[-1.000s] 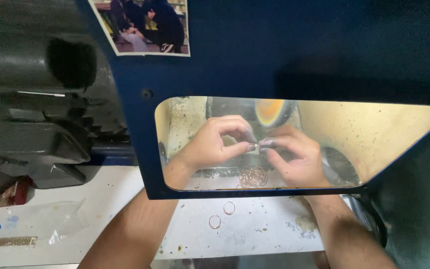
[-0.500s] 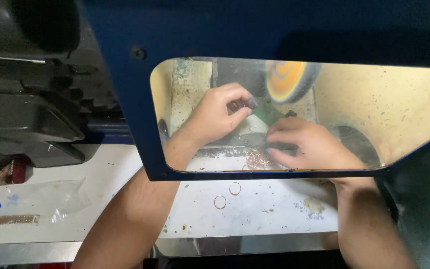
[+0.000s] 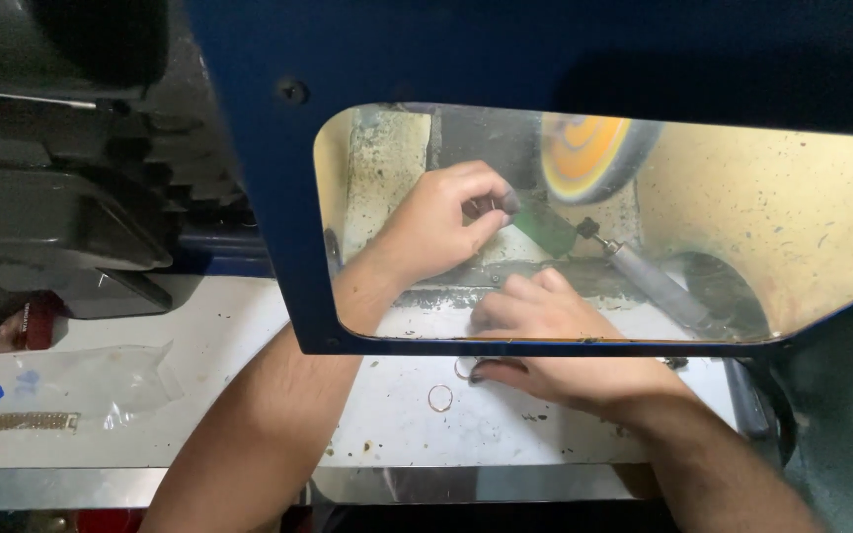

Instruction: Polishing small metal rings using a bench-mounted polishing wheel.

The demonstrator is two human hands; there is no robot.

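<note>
A small thin ring (image 3: 491, 205) sits pinched between the thumb and fingertips of my left hand (image 3: 436, 222), up behind the clear window of the blue guard (image 3: 278, 227), just left of the spinning orange-and-yellow buffing wheel (image 3: 584, 153) and not quite touching it from what I can see. It's a tiny, light, stiff little hoop, probably slick metal, so I judge it wants a tight fingertip pinch on its far edge, leaving the near edge free; anything looser and the wheel could flick it away. My right hand (image 3: 545, 341) lies lower down, fingers curled and spread flat on the white bench (image 3: 249, 415), holding nothing that I can make out, its thumb just beside one of two more rings (image 3: 440, 398) lying loose on the tabletop. Between the hands, a green stick (image 3: 545, 225) of what looks like compound leans toward the wheel, and the metal spindle shaft (image 3: 659, 286) runs off to the lower right. Out to my left, a clear plastic bag (image 3: 101, 385) lies on the bench, with a sparkly bracelet-like chain (image 3: 12, 426) beside it, and a dark machine housing (image 3: 61, 207) looms above that corner.
</note>
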